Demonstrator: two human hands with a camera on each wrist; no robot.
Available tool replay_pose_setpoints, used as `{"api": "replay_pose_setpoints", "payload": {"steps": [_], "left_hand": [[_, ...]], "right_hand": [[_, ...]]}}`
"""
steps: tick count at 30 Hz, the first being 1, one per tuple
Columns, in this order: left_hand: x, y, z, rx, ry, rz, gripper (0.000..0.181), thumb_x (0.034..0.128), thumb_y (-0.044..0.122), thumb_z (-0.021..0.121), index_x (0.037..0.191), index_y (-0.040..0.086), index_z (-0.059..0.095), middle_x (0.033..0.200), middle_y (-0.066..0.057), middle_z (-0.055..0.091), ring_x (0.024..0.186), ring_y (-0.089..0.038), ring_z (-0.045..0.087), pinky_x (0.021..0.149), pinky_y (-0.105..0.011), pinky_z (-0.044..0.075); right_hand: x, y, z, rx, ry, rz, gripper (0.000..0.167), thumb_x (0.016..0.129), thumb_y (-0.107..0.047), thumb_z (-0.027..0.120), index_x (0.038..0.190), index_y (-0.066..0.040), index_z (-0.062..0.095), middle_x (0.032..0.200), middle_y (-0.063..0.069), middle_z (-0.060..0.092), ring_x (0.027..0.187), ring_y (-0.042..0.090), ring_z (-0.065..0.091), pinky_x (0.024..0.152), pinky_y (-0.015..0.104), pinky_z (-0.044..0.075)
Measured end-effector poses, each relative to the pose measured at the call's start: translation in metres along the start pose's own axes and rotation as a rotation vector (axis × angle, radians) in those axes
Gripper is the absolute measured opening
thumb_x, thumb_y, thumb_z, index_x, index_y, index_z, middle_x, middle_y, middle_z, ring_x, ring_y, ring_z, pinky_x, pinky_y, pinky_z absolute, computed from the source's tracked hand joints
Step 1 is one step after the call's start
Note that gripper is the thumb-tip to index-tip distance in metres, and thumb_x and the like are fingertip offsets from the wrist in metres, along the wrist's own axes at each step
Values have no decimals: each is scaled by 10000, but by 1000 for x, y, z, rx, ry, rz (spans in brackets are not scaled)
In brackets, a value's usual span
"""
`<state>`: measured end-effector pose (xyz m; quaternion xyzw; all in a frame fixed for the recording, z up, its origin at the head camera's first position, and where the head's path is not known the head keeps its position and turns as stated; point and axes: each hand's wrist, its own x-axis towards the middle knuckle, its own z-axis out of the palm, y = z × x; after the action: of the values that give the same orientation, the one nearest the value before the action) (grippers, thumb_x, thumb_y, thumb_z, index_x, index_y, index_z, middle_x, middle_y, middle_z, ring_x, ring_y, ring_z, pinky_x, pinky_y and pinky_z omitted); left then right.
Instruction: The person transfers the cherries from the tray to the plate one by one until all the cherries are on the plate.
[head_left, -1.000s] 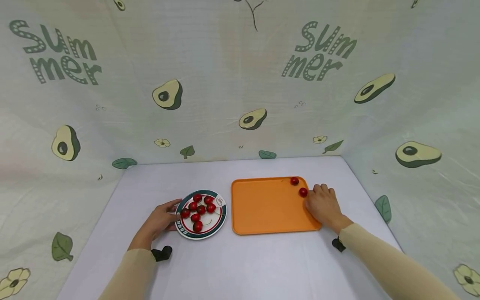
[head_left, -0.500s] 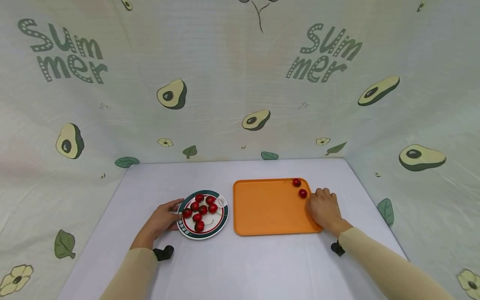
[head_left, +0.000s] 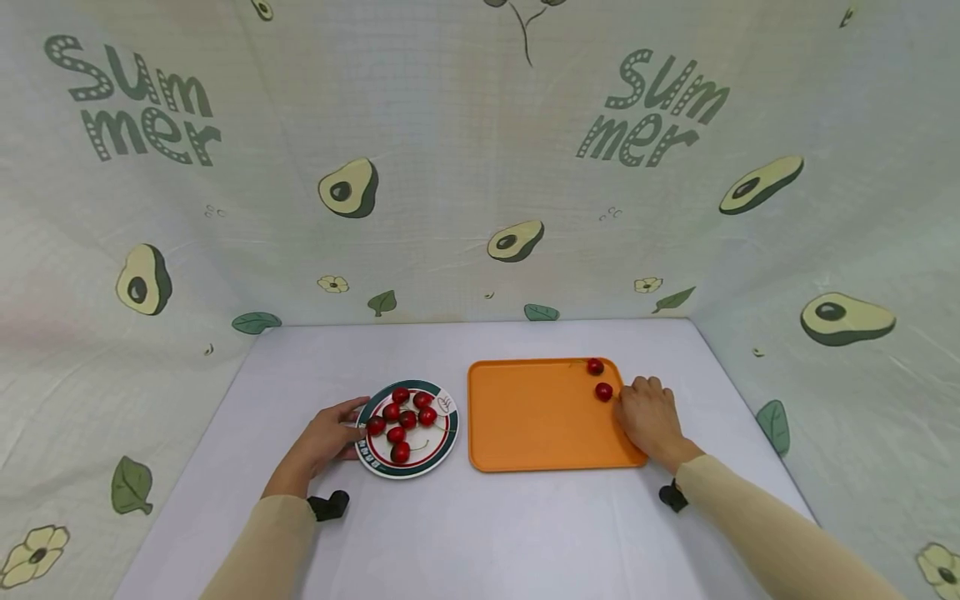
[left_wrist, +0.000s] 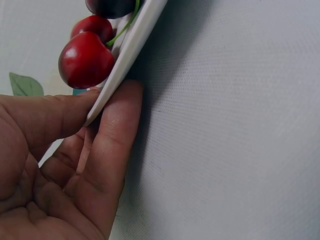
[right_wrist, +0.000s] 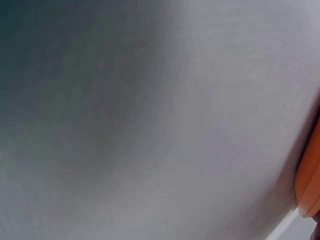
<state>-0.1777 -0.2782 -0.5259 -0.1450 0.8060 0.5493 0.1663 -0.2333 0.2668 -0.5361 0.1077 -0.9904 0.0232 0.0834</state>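
Observation:
My left hand pinches the left rim of a round white plate with a green and red border. In the left wrist view its thumb lies on top of the rim and its fingers are under it. Several red cherries with thin green stems lie on the plate. At the right side of a rectangular orange tray, my right hand grips the edge with curled fingers; its fingertips are hidden. Two more cherries lie in the tray's far right corner area.
Plate and tray stand side by side on a white table, a narrow gap between them. A cloth backdrop printed with avocados and leaves rises behind the table and along its sides.
The nearer cherry in the tray has rolled a little to the left and toward the front. The head view has shifted slightly. Both hands keep their holds.

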Motion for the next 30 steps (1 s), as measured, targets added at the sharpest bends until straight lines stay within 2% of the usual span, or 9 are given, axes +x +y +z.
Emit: {"api": "replay_pose_setpoints", "payload": {"steps": [5, 13, 21, 24, 30], "left_hand": [[0, -1, 1, 11, 12, 5, 696, 973, 23, 671, 1613, 168, 441, 1525, -262, 418, 963, -226, 660, 764, -331, 644], [-2, 2, 1, 9, 17, 0, 697, 969, 18, 674, 1610, 166, 446, 1511, -258, 423, 961, -234, 651, 758, -328, 644], [-3, 1, 1, 12, 15, 4, 692, 968, 30, 677, 1608, 165, 450, 1508, -252, 428, 959, -227, 656, 759, -328, 644], [-3, 1, 0, 15, 11, 8, 690, 969, 33, 676, 1608, 159, 448, 1506, -255, 425, 956, -225, 654, 756, -327, 643], [-3, 1, 0, 14, 15, 10, 686, 969, 31, 672, 1605, 165, 455, 1503, -250, 425, 931, -215, 658, 750, -322, 641]], "right_hand": [[1, 0, 0, 19, -26, 23, 190, 973, -144, 689, 955, 43, 716, 888, 151, 574, 873, 353, 472, 746, 469, 446], [-1, -1, 0, 45, -26, 54, 242, 985, -191, 646, 885, 29, 666, 824, 123, 515, 844, 354, 455, 713, 459, 412], [1, -3, -1, 74, -37, 59, 209, 962, -177, 674, 890, 19, 668, 840, 116, 524, 872, 349, 460, 751, 472, 415], [3, -4, -2, 73, 0, 18, 192, 950, -183, 684, 896, 0, 670, 850, 104, 522, 885, 337, 450, 770, 466, 397], [7, -9, -4, -6, 102, -136, 189, 933, -194, 708, 932, -6, 697, 893, 113, 553, 918, 336, 465, 806, 480, 404]]}}
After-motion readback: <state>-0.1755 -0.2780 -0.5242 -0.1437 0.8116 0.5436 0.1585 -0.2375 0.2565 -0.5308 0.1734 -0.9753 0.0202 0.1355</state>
